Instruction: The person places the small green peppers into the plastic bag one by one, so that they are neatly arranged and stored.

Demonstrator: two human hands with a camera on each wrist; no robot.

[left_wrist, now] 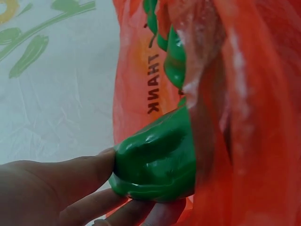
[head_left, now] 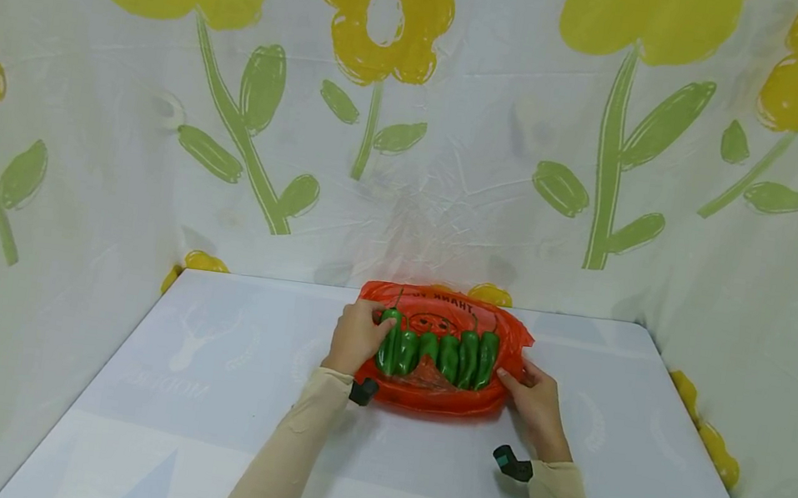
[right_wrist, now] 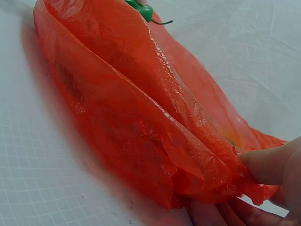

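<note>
A red plastic bag [head_left: 428,401] with printed lettering lies at the far middle of the table, its mouth spread wide. Several glossy green peppers [head_left: 448,359] stand in a row inside it. At the row's left end my left hand [head_left: 355,336] holds the outermost green pepper [left_wrist: 155,160], thumb on one side and fingers on the other. Part of that pepper is hidden behind the bag's front wall in the left wrist view. My right hand [head_left: 537,404] pinches the bag's crumpled right edge [right_wrist: 230,174] between thumb and fingers.
The bag rests on a white table [head_left: 236,396] with pale printed patterns. Behind it hangs a white curtain [head_left: 480,150] with yellow flowers, close to the table's back edge. A small dark wrist camera [head_left: 513,463] sits beside the right sleeve.
</note>
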